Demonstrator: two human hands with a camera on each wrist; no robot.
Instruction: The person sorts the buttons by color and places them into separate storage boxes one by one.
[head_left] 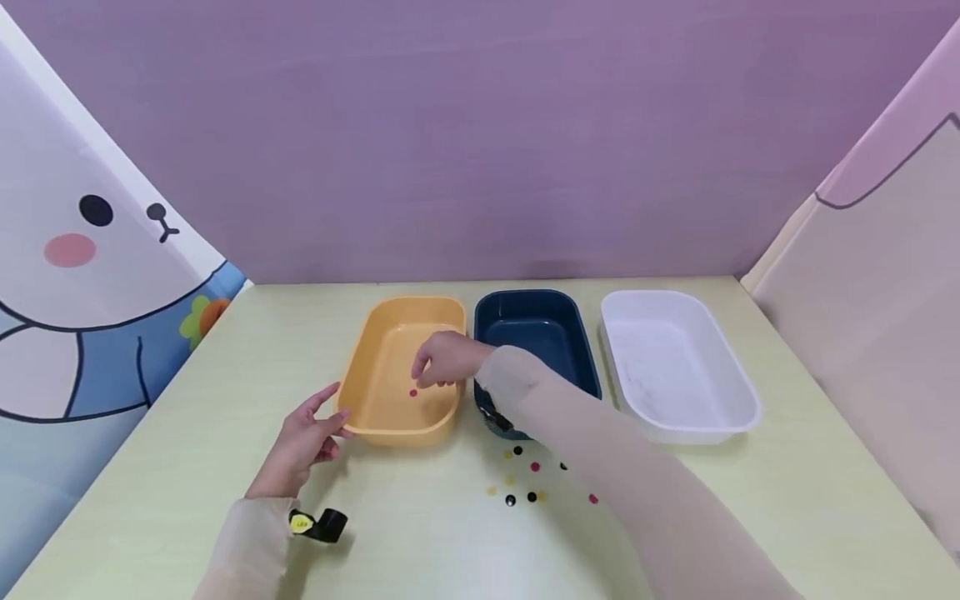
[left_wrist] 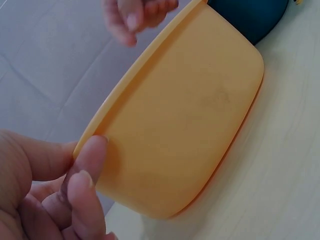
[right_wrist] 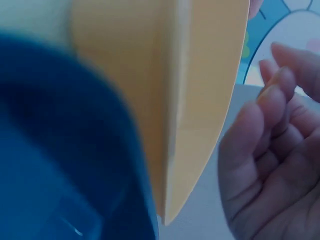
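My left hand (head_left: 302, 442) pinches the near-left corner of the yellow tray (head_left: 405, 437) between thumb and fingers. In the left wrist view, fingertips (left_wrist: 92, 155) lie against the tray's outer wall, just under the rim. Above the tray's interior hovers my right hand (head_left: 450, 358), its fingers loosely bent. The right wrist view shows nothing between thumb and fingers (right_wrist: 245, 130). Just below that hand, a small red disc (head_left: 413, 392) shows against the tray's inside. The right forearm crosses over the dark blue tray (head_left: 491, 310) and hides part of it.
A white tray (head_left: 738, 429) stands to the right of the blue one. On the table in front of the blue tray lie several small discs, among them a red disc (head_left: 535, 467), a black disc (head_left: 511, 500) and a yellow disc (head_left: 510, 480). A purple wall (head_left: 480, 142) rises behind.
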